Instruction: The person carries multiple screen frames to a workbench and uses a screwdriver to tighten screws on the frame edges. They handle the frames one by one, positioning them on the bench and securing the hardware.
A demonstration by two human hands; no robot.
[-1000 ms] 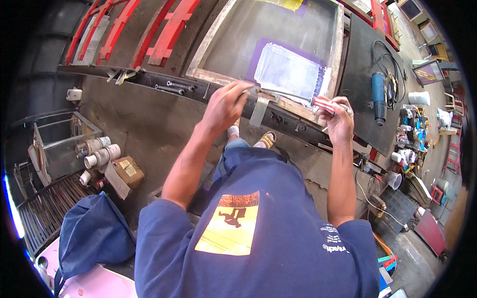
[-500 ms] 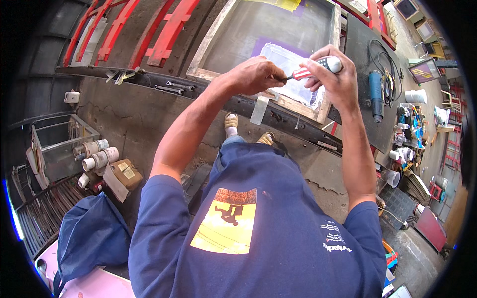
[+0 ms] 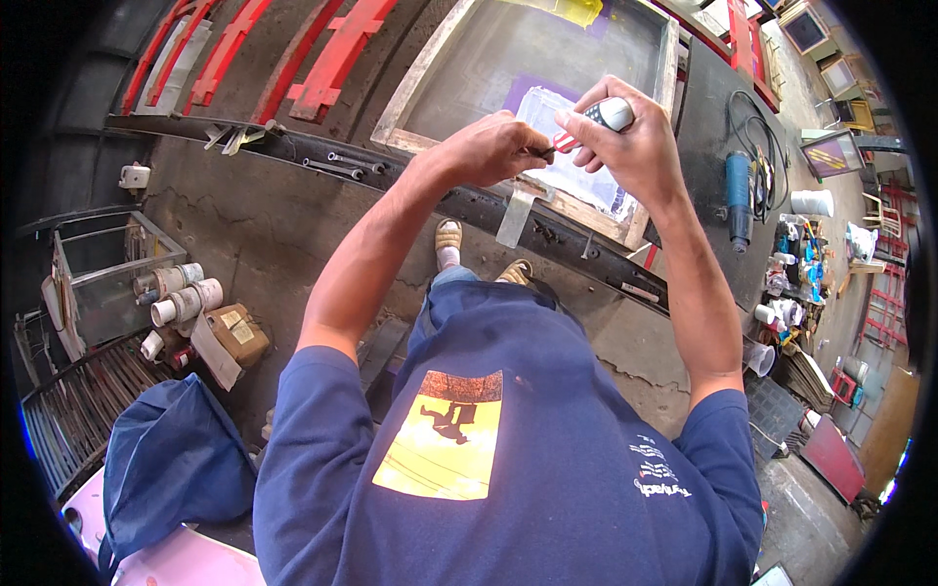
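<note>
My right hand (image 3: 633,146) is wrapped round a screwdriver (image 3: 615,114), whose handle has red and white stripes and a pale end. Close beside its tip, my left hand (image 3: 487,148) is closed in a pinch. Something small and dark shows at the left fingertips; I cannot make out what it is. Both hands are over the near part of a wood-framed mesh screen (image 3: 440,98). A white patch (image 3: 576,181) with purple round it covers the mesh there. A metal strip (image 3: 515,217) hangs at the frame's near edge.
Two wrenches (image 3: 334,168) lie on the dark rail left of the frame. A blue heat gun (image 3: 740,200) with a coiled black cable rests on the black board at right. Red metal bars (image 3: 342,59) stand at the far left. White tubs (image 3: 186,303) sit on the floor.
My right hand has moved left with the screwdriver, closer to my left hand. The shaft that showed between the hands is now mostly hidden. The left hand has shifted only slightly.
</note>
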